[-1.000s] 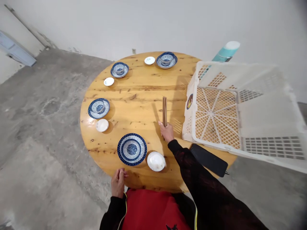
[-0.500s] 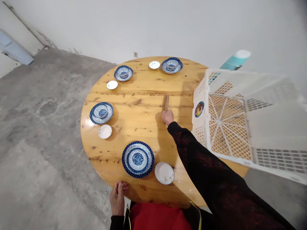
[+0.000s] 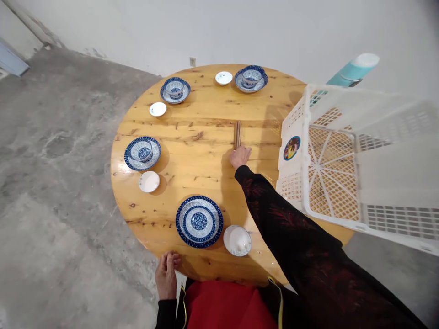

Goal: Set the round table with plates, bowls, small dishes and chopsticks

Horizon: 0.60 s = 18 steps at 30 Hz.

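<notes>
My right hand (image 3: 240, 156) reaches over the middle of the round wooden table (image 3: 192, 160), closed on the lower ends of a bundle of wooden chopsticks (image 3: 238, 131). One finger sticks out to the right, and the chopsticks' tips point toward the far side. At the near left edge my left hand (image 3: 166, 273) rests with loosely bent fingers, holding nothing. Closest to me is a blue-and-white plate (image 3: 179, 228) with a patterned bowl (image 3: 199, 221) on it. Right of it sits a small white dish (image 3: 237, 241).
A white plastic crate (image 3: 303, 192) lies on its side at the right, its opening toward me. More blue-and-white plates (image 3: 128, 153) with bowls, each beside a small white dish (image 3: 149, 181), stand along the left and far edge. Behind the crate is a turquoise cylinder (image 3: 353, 72).
The view has shifted slightly, so the table sits higher in the picture. The chopsticks have moved a little away from me; their near ends are now hidden under my right hand. My left hand stays put.
</notes>
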Tool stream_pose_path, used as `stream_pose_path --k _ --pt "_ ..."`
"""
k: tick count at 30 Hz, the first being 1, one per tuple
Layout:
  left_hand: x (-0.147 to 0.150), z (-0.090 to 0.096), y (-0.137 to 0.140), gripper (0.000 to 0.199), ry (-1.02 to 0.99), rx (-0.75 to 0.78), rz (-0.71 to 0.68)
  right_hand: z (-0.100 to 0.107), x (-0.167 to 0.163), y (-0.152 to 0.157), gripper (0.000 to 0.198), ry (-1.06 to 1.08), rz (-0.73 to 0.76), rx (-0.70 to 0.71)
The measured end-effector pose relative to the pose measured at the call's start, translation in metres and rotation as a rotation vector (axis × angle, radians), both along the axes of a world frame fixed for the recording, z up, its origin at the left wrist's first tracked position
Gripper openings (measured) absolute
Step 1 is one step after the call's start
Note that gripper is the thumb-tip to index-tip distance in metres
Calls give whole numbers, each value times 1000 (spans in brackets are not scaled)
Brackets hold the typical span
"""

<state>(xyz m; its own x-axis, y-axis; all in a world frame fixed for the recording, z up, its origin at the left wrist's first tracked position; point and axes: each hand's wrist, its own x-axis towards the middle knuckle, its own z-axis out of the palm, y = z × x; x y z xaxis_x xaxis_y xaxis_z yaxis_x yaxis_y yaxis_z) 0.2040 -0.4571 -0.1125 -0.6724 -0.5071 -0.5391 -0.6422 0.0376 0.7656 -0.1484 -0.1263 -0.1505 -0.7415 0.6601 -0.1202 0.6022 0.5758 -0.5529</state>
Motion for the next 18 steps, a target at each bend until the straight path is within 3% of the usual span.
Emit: stream_pose_path --k 7,18 --pt "5 -7 -7 70 9 8 22 1 1 -7 29 -3 -7 40" --pt "11 -9 -9 63 34 8 56 0 13 9 26 -13 76 64"
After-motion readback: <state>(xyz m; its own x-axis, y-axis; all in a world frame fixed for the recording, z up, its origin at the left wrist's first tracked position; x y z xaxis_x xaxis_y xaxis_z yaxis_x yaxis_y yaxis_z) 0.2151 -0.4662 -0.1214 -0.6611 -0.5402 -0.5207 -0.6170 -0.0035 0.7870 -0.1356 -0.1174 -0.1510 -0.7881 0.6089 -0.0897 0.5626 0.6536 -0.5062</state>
